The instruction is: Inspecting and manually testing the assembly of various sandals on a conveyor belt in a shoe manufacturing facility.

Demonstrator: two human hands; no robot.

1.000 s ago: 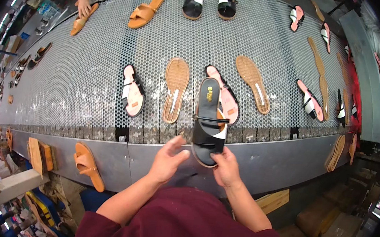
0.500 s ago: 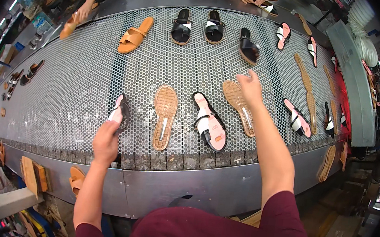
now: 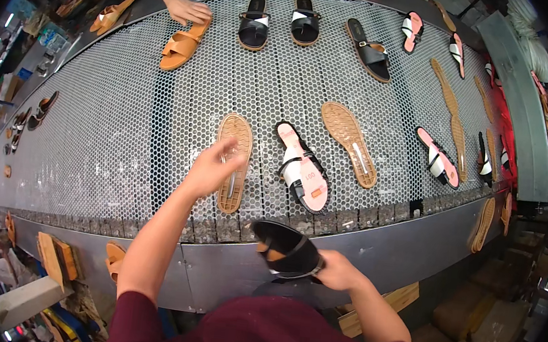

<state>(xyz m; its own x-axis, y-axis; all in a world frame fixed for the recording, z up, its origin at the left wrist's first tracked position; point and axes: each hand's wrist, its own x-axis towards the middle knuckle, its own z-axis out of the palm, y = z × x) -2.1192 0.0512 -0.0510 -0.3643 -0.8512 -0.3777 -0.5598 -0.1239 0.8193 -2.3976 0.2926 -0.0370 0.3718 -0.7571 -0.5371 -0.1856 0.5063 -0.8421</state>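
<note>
My right hand point(image 3: 339, 271) grips a black sandal upper point(image 3: 287, 251) by its heel end, in front of the belt's near edge. My left hand point(image 3: 212, 170) is over a tan outsole point(image 3: 229, 201), fingers apart and a little blurred, holding nothing; whether it touches the sole I cannot tell. Between my hands lies a pink-insoled sandal point(image 3: 312, 187) with black and white straps. A second tan outsole point(image 3: 351, 139), tread side up, rests to its right.
A perforated metal conveyor point(image 3: 119, 121) fills the middle. At the far side, a co-worker's hand point(image 3: 187, 12) touches a tan sandal point(image 3: 178, 51). Black sandals point(image 3: 254, 29) stand beyond my soles. More pink-insoled sandals point(image 3: 437, 158) and strips of soles point(image 3: 453, 120) lie at the right.
The black upper has passed from my left hand to my right, which drew back toward me. My left hand moved right to the outsole. A co-worker's hand reached the tan sandal.
</note>
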